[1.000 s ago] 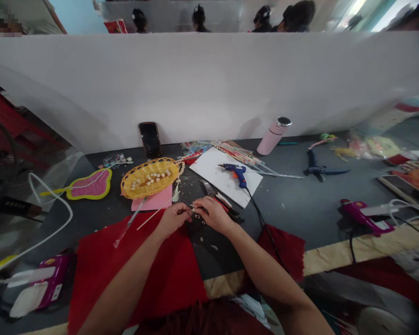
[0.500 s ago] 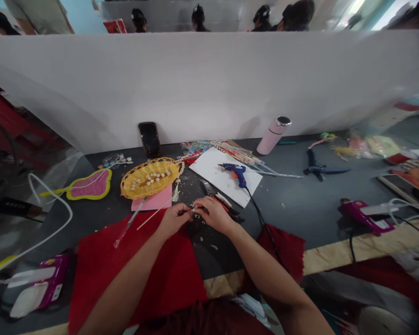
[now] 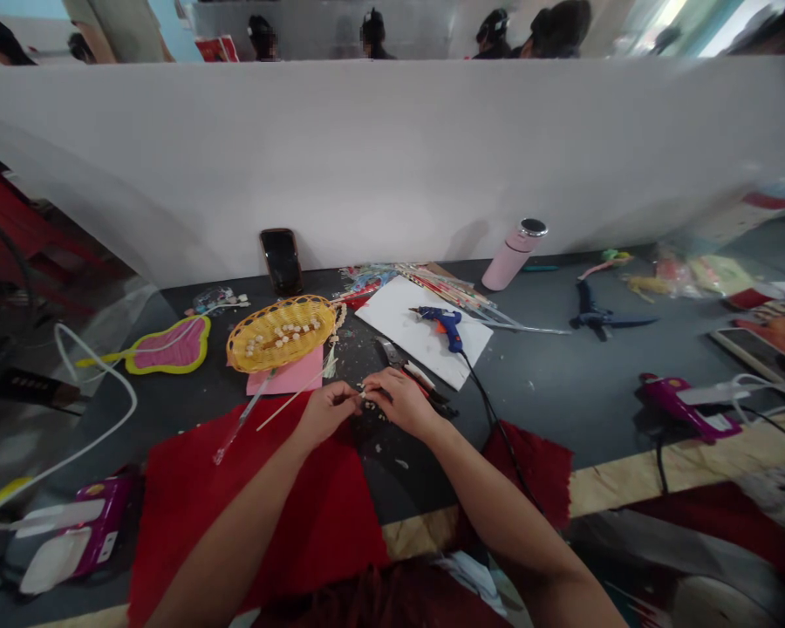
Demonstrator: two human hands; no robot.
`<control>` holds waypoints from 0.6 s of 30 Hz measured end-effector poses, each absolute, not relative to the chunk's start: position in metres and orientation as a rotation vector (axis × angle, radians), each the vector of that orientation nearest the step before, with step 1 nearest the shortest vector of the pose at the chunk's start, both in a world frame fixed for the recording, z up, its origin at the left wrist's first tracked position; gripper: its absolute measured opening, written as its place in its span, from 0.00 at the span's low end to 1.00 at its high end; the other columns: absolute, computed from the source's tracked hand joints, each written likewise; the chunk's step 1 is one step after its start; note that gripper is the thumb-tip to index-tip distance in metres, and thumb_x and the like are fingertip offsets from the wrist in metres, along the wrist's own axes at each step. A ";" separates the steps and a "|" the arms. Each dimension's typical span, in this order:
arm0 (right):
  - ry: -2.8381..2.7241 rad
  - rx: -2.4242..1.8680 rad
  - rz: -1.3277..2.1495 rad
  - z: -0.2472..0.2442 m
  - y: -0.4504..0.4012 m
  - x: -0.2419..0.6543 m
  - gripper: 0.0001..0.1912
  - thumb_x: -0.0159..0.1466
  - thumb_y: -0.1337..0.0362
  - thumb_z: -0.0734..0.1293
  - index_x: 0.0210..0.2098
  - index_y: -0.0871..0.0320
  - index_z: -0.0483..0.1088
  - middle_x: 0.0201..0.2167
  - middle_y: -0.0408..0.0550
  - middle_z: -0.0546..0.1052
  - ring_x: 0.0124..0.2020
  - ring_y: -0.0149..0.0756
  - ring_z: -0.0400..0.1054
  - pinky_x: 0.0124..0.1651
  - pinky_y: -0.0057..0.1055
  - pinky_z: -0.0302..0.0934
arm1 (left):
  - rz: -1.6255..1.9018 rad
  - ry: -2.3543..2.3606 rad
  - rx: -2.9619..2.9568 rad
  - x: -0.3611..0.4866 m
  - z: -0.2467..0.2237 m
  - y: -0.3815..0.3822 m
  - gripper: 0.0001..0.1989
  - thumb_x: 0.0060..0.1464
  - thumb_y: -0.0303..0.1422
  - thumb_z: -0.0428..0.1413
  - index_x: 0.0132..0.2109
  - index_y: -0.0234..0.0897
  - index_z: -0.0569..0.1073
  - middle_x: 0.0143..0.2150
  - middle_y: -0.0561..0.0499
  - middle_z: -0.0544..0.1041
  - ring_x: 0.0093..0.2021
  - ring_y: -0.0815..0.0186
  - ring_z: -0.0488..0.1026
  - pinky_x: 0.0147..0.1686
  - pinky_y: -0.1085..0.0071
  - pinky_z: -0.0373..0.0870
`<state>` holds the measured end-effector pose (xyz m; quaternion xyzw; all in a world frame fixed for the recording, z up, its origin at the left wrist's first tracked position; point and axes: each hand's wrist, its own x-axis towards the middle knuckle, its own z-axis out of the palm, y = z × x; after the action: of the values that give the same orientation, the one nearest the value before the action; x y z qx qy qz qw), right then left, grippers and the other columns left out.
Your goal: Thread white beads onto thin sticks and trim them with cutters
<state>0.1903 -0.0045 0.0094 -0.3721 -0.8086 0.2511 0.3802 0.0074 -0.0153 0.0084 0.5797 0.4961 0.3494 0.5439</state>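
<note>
My left hand (image 3: 329, 410) and my right hand (image 3: 400, 401) meet over the dark table, fingertips pinched on a tiny pale piece (image 3: 362, 395) between them; its kind is too small to make out. Pale crumbs (image 3: 370, 406) lie just below the fingers. Left of my left hand, a thin pale stick (image 3: 290, 401) slants over the red cloth (image 3: 262, 515). A yellow woven basket (image 3: 262, 324) with several small whitish bits stands behind it on pink paper (image 3: 288, 380). Pliers (image 3: 425, 380) lie beyond my right hand, near a blue glue gun (image 3: 446, 328) on a white board (image 3: 392, 307).
Along the white partition (image 3: 392, 166) stand a phone (image 3: 281, 262) and a pink bottle (image 3: 514, 255). A black cord (image 3: 488, 401) runs from the glue gun past my right forearm. Purple power strips (image 3: 98, 523) sit at both sides. Several people are beyond the partition.
My hands keep the same pinch in nearly the same place. Behind the partition, a person at the upper left has shifted to the right.
</note>
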 end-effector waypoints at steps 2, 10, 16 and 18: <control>-2.048 -0.959 0.667 0.010 -0.005 0.190 0.08 0.61 0.71 0.64 0.40 0.57 0.69 0.36 0.48 0.76 0.40 0.37 0.67 0.44 0.34 0.63 | 0.822 1.181 1.367 0.007 0.009 -0.015 0.06 0.48 0.34 0.55 0.28 0.35 0.71 0.24 0.54 0.74 0.26 0.70 0.69 0.29 0.75 0.63; -2.023 -0.979 0.699 0.010 -0.004 0.190 0.09 0.61 0.70 0.64 0.42 0.57 0.69 0.36 0.48 0.77 0.40 0.37 0.68 0.44 0.35 0.64 | 0.824 1.142 1.370 0.007 0.009 -0.015 0.07 0.48 0.34 0.56 0.29 0.34 0.71 0.25 0.54 0.74 0.27 0.70 0.69 0.30 0.75 0.63; -2.029 -0.972 0.685 0.012 -0.004 0.190 0.09 0.61 0.70 0.64 0.41 0.58 0.68 0.35 0.48 0.77 0.40 0.37 0.68 0.44 0.34 0.63 | 0.834 1.138 1.390 0.007 0.011 -0.016 0.06 0.49 0.33 0.55 0.29 0.34 0.71 0.25 0.54 0.74 0.27 0.70 0.69 0.31 0.75 0.64; -2.035 -0.970 0.686 0.012 -0.004 0.190 0.08 0.61 0.71 0.64 0.41 0.58 0.68 0.36 0.48 0.76 0.40 0.37 0.68 0.45 0.34 0.63 | 0.834 1.151 1.394 0.007 0.010 -0.016 0.06 0.49 0.33 0.55 0.28 0.35 0.71 0.25 0.54 0.74 0.27 0.70 0.69 0.30 0.75 0.64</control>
<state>0.1899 -0.0044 0.0118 -0.3804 -0.7980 0.2688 0.3824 0.0075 -0.0159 0.0101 0.5874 0.4849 0.3514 0.5444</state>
